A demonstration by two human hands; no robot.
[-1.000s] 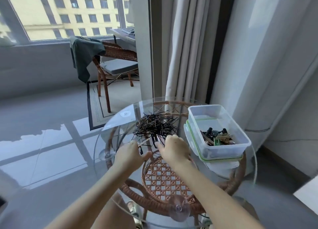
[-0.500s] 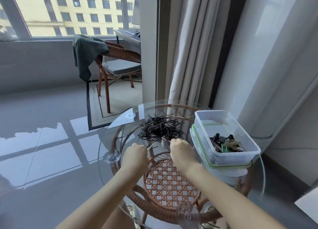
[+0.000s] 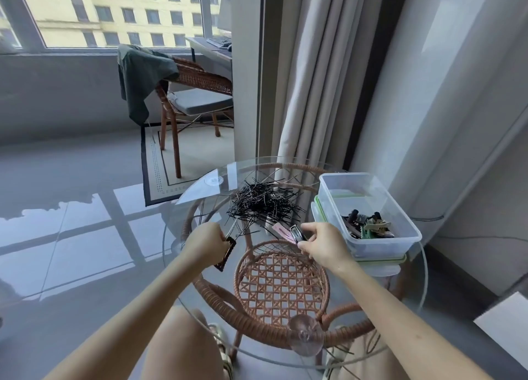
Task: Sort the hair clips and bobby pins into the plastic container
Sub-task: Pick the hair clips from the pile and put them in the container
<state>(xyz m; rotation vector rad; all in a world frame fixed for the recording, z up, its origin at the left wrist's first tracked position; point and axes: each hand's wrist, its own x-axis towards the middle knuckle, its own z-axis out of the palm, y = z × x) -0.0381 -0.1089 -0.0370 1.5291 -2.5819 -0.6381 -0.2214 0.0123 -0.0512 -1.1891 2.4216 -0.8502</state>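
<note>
a few clips are lying in the plastic container (image 3: 368, 208) while the bobby pins (image 3: 263, 202) are still heaping on the desk (image 3: 411, 294). the left hand (image 3: 204, 244) is gripping a dark clip (image 3: 227, 252) in closed fingers, and the right hand (image 3: 323, 245) is pinching a small clip (image 3: 297, 233).

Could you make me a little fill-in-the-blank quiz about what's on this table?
1. The bobby pins lie in a loose ____ on the glass table.
2. The left hand grips a dark ____.
3. The plastic container stands to the ____ of the pins.

Missing: pile; hair clip; right

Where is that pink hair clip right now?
The pink hair clip lies on the glass table, just beyond the right hand, between the pile of black bobby pins and the plastic container.
</note>
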